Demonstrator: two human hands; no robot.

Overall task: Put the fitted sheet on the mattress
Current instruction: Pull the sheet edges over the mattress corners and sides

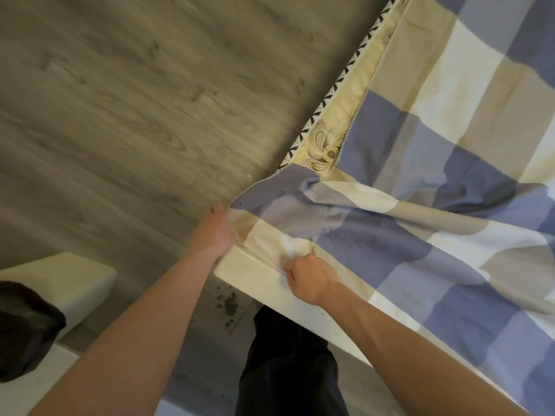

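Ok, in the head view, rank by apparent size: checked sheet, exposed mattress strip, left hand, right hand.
1. Checked sheet
2. Exposed mattress strip
3. Left hand and right hand: look alike, so unranked.

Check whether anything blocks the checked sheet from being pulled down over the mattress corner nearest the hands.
Nothing visible blocks it. The left hand and right hand both grip the fitted sheet at the mattress corner. The cream bed frame edge below is bare; only floor lies beside it.
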